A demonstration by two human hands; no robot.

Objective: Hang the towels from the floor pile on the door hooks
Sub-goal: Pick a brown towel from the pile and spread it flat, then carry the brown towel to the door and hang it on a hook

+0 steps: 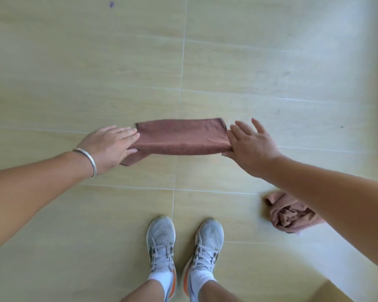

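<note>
While the towel [180,137] hangs stretched between both hands above the floor [74,62], the left hand [112,144] pinches its left end, fingers nearly straight, and the right hand [250,141] pinches its right end, fingers spread. A crumpled towel [289,214] lies right of the shoes [183,243]; open floor lies ahead.

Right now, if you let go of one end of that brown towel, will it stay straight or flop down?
Probably flop. The brown towel looks taut only where the left hand and right hand pinch its ends; its loose corner already droops. It likely weighs little, and the crumpled towel on the floor suggests soft cloth.
</note>
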